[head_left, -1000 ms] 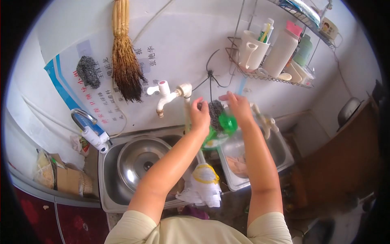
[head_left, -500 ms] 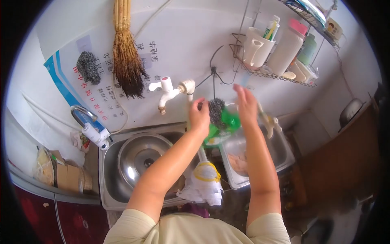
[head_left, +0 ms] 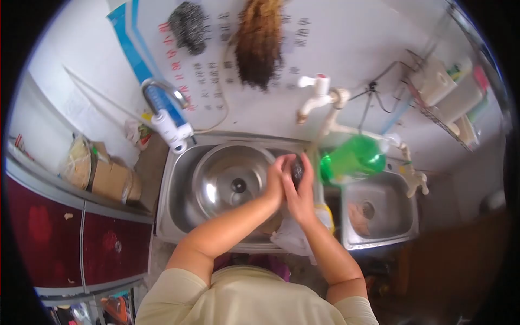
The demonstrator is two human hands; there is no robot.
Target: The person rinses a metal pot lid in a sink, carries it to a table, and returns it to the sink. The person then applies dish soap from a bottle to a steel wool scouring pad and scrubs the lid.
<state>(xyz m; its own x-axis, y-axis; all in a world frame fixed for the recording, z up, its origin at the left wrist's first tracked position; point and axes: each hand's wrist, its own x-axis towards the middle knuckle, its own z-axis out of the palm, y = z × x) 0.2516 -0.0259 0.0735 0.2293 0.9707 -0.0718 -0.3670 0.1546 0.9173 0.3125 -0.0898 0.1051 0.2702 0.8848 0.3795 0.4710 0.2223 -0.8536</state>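
Between my two hands, over the right part of the larger sink [head_left: 173, 206], is a dark steel wool scourer [head_left: 297, 170], mostly covered by the fingers. My left hand [head_left: 277, 176] is closed against its left side. From the right, my right hand [head_left: 301, 189] wraps round it, and the hands touch. A wide, shiny metal basin [head_left: 211, 184] sits in the sink to the left of the hands. Just to their right, a green plastic bottle [head_left: 355, 158] lies tilted between the two sinks. White cloth or plastic [head_left: 292, 238] hangs below the right wrist.
A white tap [head_left: 317, 97] juts from the wall above the hands. The smaller sink [head_left: 382, 227] on the right holds something pinkish [head_left: 358, 216]. Another steel wool pad [head_left: 188, 27] and a straw brush [head_left: 260, 49] hang on the wall. A curved faucet [head_left: 168, 116] stands left.
My hands have come down from near the wall to the larger sink and closed together. The scourer came along with them; my right hand was open before. The view has tilted down and left.
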